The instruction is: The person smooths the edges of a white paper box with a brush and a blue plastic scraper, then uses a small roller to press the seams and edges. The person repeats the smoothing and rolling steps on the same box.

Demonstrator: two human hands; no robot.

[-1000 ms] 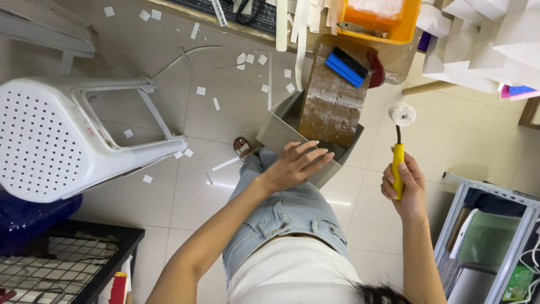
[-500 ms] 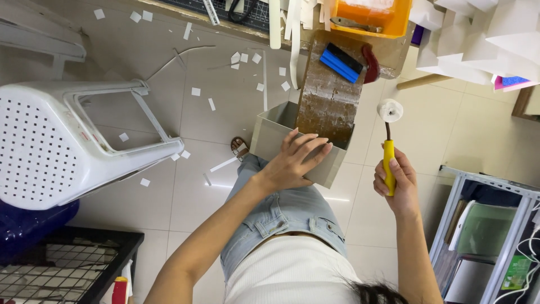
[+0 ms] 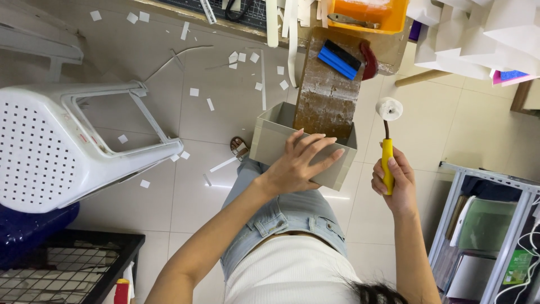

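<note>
while paper scraps point(image 3: 194, 92) litter the tiled floor point(image 3: 140, 129), left hand point(image 3: 298, 163) fingers spread on grey box point(image 3: 270, 141), right hand point(image 3: 394, 180) grips yellow-handled roller point(image 3: 387, 146).

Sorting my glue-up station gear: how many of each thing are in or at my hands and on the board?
Grey box: 1
Yellow-handled roller: 1
Blue scraper: 1
Orange bin: 1
Total: 4

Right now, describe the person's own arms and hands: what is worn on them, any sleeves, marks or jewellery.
Both arms are bare up to the frame edge: no sleeves, gloves or watch show. The left hand and right hand carry no rings or bracelets that I can make out. Fingernails look short and unpainted. The only clothing in view is a white ribbed top and light blue jeans.
</note>
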